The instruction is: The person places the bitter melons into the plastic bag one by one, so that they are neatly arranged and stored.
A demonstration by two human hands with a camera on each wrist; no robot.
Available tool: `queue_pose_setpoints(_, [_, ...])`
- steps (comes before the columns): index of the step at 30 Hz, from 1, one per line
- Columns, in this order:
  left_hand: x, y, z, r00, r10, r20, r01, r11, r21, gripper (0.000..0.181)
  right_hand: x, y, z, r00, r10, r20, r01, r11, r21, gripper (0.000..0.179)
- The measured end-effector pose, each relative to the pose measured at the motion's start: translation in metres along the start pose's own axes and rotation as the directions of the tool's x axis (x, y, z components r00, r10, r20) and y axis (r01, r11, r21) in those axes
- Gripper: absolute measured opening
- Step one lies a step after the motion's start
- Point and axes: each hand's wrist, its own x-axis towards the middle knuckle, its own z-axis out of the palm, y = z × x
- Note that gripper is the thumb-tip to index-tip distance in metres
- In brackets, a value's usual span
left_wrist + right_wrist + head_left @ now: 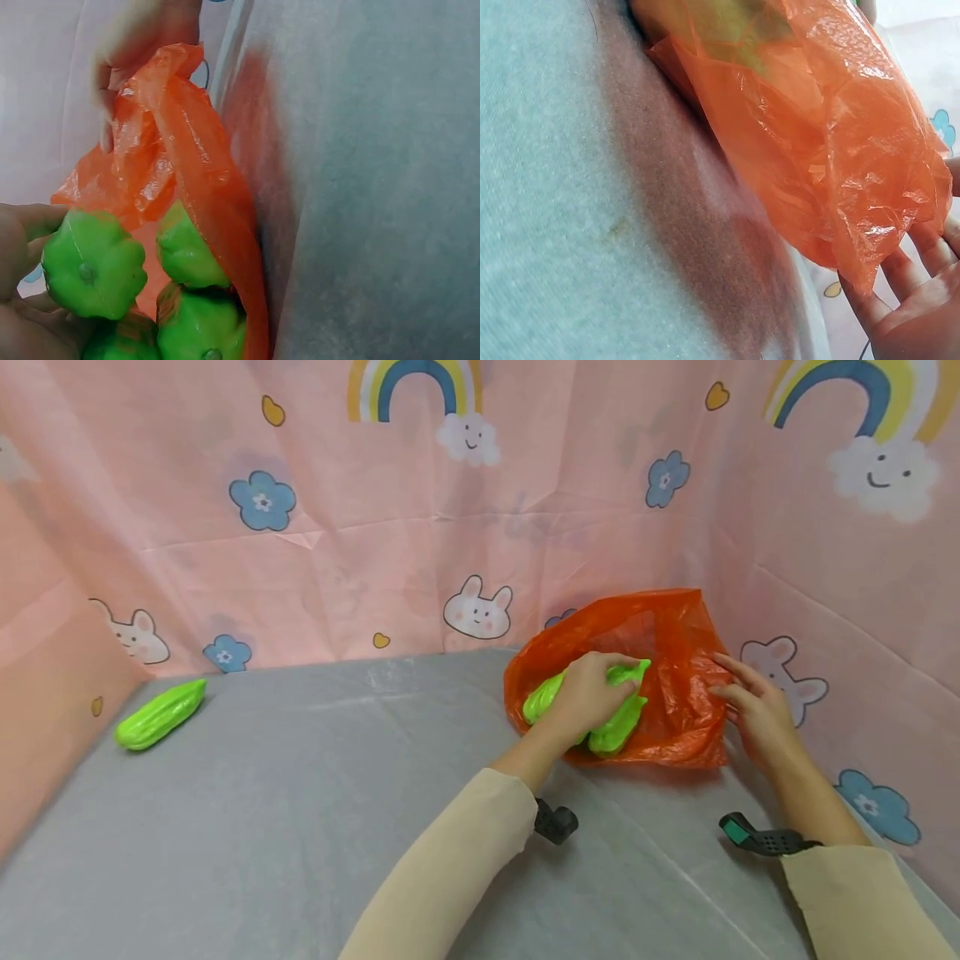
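Observation:
An orange-red plastic bag [678,693] lies on its side with its mouth towards the left. At that mouth, my left hand [592,693] holds a green, ridged bitter melon [94,262], thumb and fingers around its sides. More bitter melons [202,326] lie below and beside it inside the bag, partly covered by the plastic. My right hand [757,706] holds the crumpled closed end of the bag, its fingers [907,274] against the plastic. Far to the left, one more bitter melon [161,714] rests on the grey surface, away from both hands.
A grey cloth [300,810] covers the table. Pink printed curtains [337,552] stand at the back and both sides; the bag is close to the back right corner. Black straps [768,839] with cameras sit on both wrists.

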Motion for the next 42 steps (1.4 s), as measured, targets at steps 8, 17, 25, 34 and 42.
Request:
queue_pose_setpoints(8, [0.003, 0.004, 0.005, 0.996, 0.011, 0.094, -0.028, 0.983, 0.181, 0.032, 0.000, 0.003, 0.001, 0.999, -0.040, 0.016, 0.040, 0.999, 0.028, 0.047])
queue_pose_setpoints(17, [0.006, 0.012, 0.008, 0.991, -0.015, 0.132, -0.021, 0.963, 0.270, 0.032, 0.000, 0.006, -0.002, 0.998, -0.066, 0.021, 0.065, 0.996, 0.055, 0.042])
queue_pose_setpoints(25, [0.007, 0.014, 0.009, 0.988, -0.033, 0.150, -0.013, 0.956, 0.292, 0.044, 0.000, 0.004, -0.003, 0.999, -0.040, 0.010, 0.040, 0.999, 0.025, 0.047])
queue_pose_setpoints(34, [0.006, 0.016, 0.004, 0.987, -0.030, 0.155, -0.012, 0.965, 0.263, 0.040, 0.000, -0.001, -0.002, 1.000, -0.028, 0.002, 0.028, 1.000, -0.007, 0.048])
queue_pose_setpoints(42, [0.005, 0.016, 0.003, 0.989, -0.038, 0.142, -0.006, 0.956, 0.292, 0.036, -0.001, -0.002, -0.003, 1.000, -0.025, 0.009, 0.025, 0.999, -0.028, 0.050])
